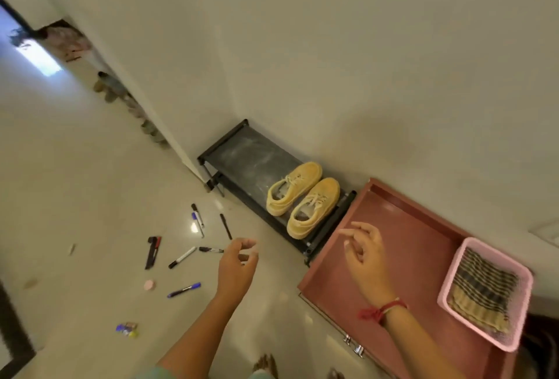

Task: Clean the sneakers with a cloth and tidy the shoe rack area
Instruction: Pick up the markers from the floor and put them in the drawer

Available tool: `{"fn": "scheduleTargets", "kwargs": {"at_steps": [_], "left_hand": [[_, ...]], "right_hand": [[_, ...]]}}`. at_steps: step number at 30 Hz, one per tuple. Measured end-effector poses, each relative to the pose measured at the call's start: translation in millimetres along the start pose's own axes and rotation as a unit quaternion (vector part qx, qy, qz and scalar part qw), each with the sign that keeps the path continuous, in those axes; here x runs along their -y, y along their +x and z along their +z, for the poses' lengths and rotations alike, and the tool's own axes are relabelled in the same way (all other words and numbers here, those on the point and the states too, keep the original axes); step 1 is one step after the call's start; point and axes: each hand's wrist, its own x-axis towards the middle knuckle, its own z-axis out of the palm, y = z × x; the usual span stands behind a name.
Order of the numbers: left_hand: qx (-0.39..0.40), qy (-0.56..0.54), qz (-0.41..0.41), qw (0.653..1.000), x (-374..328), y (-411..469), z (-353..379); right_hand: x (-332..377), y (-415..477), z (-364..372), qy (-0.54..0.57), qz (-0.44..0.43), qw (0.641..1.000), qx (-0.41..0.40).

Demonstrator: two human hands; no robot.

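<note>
sneakers (302, 200) on rack (242, 154), cloth (481, 291) in basket (447, 297)

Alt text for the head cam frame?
A person's left hand and right hand are held out empty, fingers loosely curled, near a pair of yellow lace-up sneakers on a low black shoe rack against a wall. Beside the rack, a pink plastic basket holding a checked cloth sits on a red-brown rimmed surface; marker pens lie scattered on the pale floor.

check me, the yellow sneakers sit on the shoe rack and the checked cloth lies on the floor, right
No: the head view shows the checked cloth in the pink basket, not on the floor. The rest holds.
</note>
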Motion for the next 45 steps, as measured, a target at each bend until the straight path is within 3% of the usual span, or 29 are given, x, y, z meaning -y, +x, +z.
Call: {"fn": "scheduleTargets", "kwargs": {"at_steps": [8, 12, 14, 16, 23, 35, 45], "left_hand": [[-0.066, -0.045, -0.143, 0.986, -29, -83, -87], [-0.098, -0.065, -0.167, 0.979, -21, -93, -105], [-0.157, -0.107, -0.221, 0.957, 8, -105, -134], [-0.159, -0.114, -0.254, 0.947, 17, -110, -137], [-0.194, -0.178, -0.367, 0.892, 74, -95, -209], [-0.233, -0.252, -0.411, 0.845, 96, 3, -288], [-0.259, -0.309, -0.439, 0.803, 119, 122, -269]], "right_hand": [[93, -14, 2, -0.075, -0.013, 0.982, 0.173], [101, -5, 24, -0.1, -0.027, 0.972, 0.21], [116, -5, 66, -0.119, -0.057, 0.952, 0.277], [113, 2, 74, -0.142, -0.043, 0.946, 0.287], [137, 33, 164, -0.293, -0.067, 0.846, 0.441], [223, 127, 307, -0.289, -0.064, 0.848, 0.44], [200, 214, 414, -0.294, 0.025, 0.825, 0.483]]}}
